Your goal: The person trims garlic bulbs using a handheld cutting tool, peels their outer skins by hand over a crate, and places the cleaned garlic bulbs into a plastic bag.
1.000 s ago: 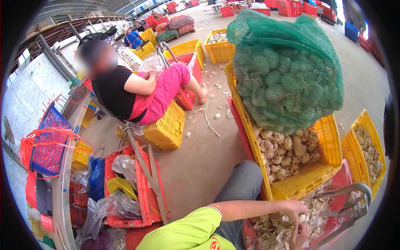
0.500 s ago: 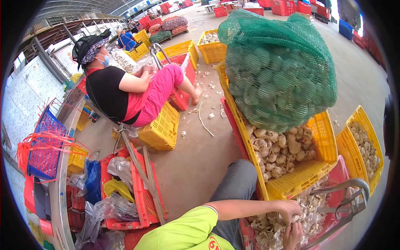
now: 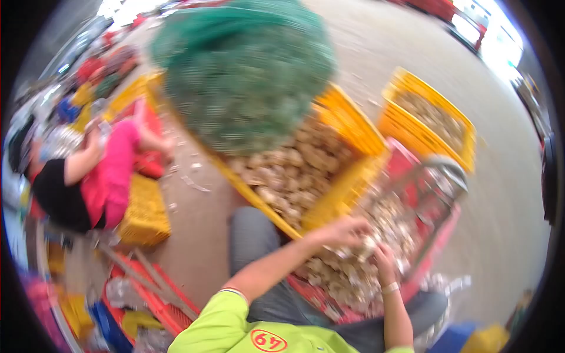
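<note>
My left hand (image 3: 344,232) is closed at a whitish garlic bulb (image 3: 366,248), over a red crate (image 3: 434,253) filled with garlic and loose papery skins. From the other side, the closed fingers of my right hand (image 3: 385,262) meet the same bulb; a band circles that wrist. Motion blur hides the exact finger contact. Just beyond my hands, a yellow crate (image 3: 353,182) holds whole garlic bulbs (image 3: 294,170). On that crate rests a bulging green mesh sack (image 3: 241,76), stuffed with round bulbs.
A grey metal bar frame (image 3: 450,167) crosses the red crate's right side. Another yellow crate (image 3: 406,126) of garlic stands at the far right. To the left, a person in pink trousers (image 3: 120,159) sits on an upturned yellow crate (image 3: 144,212). Garlic scraps litter the floor.
My view has swung right and down, so the crates, sack and seated person appear further left. My hands have come up from the skins with the bulb between them.
</note>
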Demonstrator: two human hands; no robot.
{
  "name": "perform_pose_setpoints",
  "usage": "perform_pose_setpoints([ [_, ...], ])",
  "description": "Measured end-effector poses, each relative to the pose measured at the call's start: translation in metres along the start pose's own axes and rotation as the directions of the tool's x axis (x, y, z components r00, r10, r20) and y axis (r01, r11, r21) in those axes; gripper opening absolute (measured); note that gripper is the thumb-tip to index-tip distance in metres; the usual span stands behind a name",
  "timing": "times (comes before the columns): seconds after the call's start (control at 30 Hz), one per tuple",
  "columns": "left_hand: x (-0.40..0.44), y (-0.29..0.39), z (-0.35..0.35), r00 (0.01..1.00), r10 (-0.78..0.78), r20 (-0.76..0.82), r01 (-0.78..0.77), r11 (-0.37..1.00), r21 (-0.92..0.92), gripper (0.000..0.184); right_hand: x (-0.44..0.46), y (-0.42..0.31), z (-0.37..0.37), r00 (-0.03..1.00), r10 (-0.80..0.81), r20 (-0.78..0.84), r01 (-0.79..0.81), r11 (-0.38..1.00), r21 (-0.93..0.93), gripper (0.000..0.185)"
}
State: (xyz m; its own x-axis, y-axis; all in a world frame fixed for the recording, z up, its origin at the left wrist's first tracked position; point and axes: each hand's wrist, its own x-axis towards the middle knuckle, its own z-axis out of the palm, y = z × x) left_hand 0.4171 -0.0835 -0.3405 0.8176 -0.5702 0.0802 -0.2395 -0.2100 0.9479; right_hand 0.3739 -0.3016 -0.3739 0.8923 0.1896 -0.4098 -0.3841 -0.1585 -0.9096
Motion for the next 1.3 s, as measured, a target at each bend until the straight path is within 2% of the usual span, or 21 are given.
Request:
perform_pose_setpoints([
  [0.03, 0.003, -0.003, -0.004, 0.999, 0.033, 0.01, -0.033, 0.999, -0.034, 0.029, -0.001, 0.007, 0.002, 0.997, 0.068, -0.024, -0.063, 0.982, 0.176, 0.015],
  [0.07, 0.005, -0.002, -0.002, 0.996, -0.075, 0.039, 0.081, 0.982, -0.168, 0.028, -0.007, -0.007, 0.003, 0.995, 0.083, 0.047, -0.092, 0.966, 0.24, 0.015],
  [0.1, 0.005, -0.003, 0.001, 0.994, -0.102, 0.048, 0.109, 0.974, -0.198, 0.03, -0.008, -0.012, 0.005, 0.994, 0.072, 0.083, -0.097, 0.933, 0.346, 0.015],
  [0.17, 0.003, -0.003, 0.009, 0.949, -0.293, 0.117, 0.313, 0.922, -0.227, 0.033, -0.011, -0.018, 0.011, 0.999, 0.036, 0.009, -0.037, 0.941, 0.336, 0.015],
  [0.27, 0.004, -0.011, 0.019, 0.958, -0.286, 0.016, 0.286, 0.951, -0.117, 0.033, -0.004, -0.016, -0.002, 0.994, 0.077, -0.077, -0.04, 0.916, 0.4, 0.018],
  [0.37, 0.005, -0.018, 0.01, 0.905, -0.425, 0.015, 0.422, 0.894, -0.147, 0.031, 0.002, -0.004, -0.009, 0.982, 0.061, -0.178, 0.02, 0.906, 0.424, 0.017],
  [0.4, 0.007, -0.016, 0.009, 0.915, -0.403, 0.011, 0.401, 0.904, -0.148, 0.027, 0.0, -0.003, -0.007, 0.987, 0.034, -0.156, 0.037, 0.902, 0.431, 0.019],
  [0.5, 0.009, -0.014, 0.008, 0.917, -0.4, 0.0, 0.396, 0.907, -0.144, 0.024, -0.012, -0.01, 0.009, 0.998, -0.017, -0.054, 0.028, 0.979, 0.204, 0.024],
  [0.53, 0.01, -0.011, 0.007, 0.914, -0.405, -0.016, 0.4, 0.908, -0.128, 0.023, -0.015, -0.015, 0.015, 1.0, 0.014, -0.024, -0.018, 0.987, -0.16, 0.025],
  [0.57, 0.01, -0.009, 0.006, 0.911, -0.412, -0.024, 0.405, 0.903, -0.146, 0.023, -0.016, -0.013, 0.023, 0.997, -0.079, -0.004, 0.075, 0.949, -0.305, 0.022],
  [0.63, 0.014, -0.007, 0.006, 0.905, -0.423, -0.051, 0.407, 0.893, -0.19, 0.023, -0.017, -0.004, 0.044, 0.963, -0.254, 0.087, 0.258, 0.78, -0.571, 0.018],
  [0.7, 0.013, -0.003, 0.008, 0.917, -0.392, -0.073, 0.373, 0.907, -0.193, 0.022, -0.008, 0.017, 0.07, 0.92, -0.257, 0.296, 0.359, 0.857, -0.369, 0.017],
  [0.73, 0.014, -0.001, 0.008, 0.924, -0.374, -0.079, 0.355, 0.916, -0.187, 0.021, 0.002, 0.033, 0.08, 0.904, -0.124, 0.409, 0.293, 0.876, -0.382, 0.03],
  [0.83, 0.009, -0.015, 0.015, 0.952, -0.276, -0.135, 0.265, 0.96, -0.094, 0.02, 0.035, 0.068, 0.108, 0.931, 0.1, 0.35, 0.221, 0.609, -0.762, 0.042],
  [0.9, 0.004, -0.003, 0.013, 0.956, -0.243, -0.168, 0.236, 0.97, -0.056, 0.019, 0.064, 0.128, 0.119, 0.899, 0.127, 0.42, 0.296, 0.531, -0.794, 0.05],
  [0.93, 0.0, -0.001, 0.014, 0.958, -0.232, -0.168, 0.233, 0.972, -0.015, 0.019, 0.075, 0.184, 0.12, 0.877, -0.184, 0.444, 0.47, 0.52, -0.713, 0.052],
  [0.97, 0.001, 0.0, 0.013, 0.962, -0.219, -0.161, 0.225, 0.974, 0.022, 0.02, 0.086, 0.218, 0.122, 0.774, -0.474, 0.42, 0.624, 0.458, -0.632, 0.054],
  [1.0, 0.001, 0.003, 0.011, 0.965, -0.212, -0.156, 0.217, 0.976, 0.019, 0.021, 0.096, 0.229, 0.118, 0.747, -0.51, 0.427, 0.652, 0.439, -0.618, 0.054],
  [1.13, 0.005, 0.012, 0.006, 0.967, -0.219, -0.13, 0.22, 0.975, -0.008, 0.024, 0.115, 0.212, 0.107, 0.832, -0.307, 0.463, 0.553, 0.376, -0.744, 0.051],
  [1.2, 0.005, 0.012, 0.008, 0.965, -0.214, -0.151, 0.209, 0.977, -0.05, 0.024, 0.115, 0.208, 0.106, 0.846, -0.237, 0.478, 0.533, 0.32, -0.784, 0.049],
  [1.3, 0.004, 0.013, 0.009, 0.967, -0.221, -0.125, 0.221, 0.975, -0.013, 0.024, 0.102, 0.203, 0.101, 0.846, -0.151, 0.512, 0.534, 0.228, -0.814, 0.047],
])
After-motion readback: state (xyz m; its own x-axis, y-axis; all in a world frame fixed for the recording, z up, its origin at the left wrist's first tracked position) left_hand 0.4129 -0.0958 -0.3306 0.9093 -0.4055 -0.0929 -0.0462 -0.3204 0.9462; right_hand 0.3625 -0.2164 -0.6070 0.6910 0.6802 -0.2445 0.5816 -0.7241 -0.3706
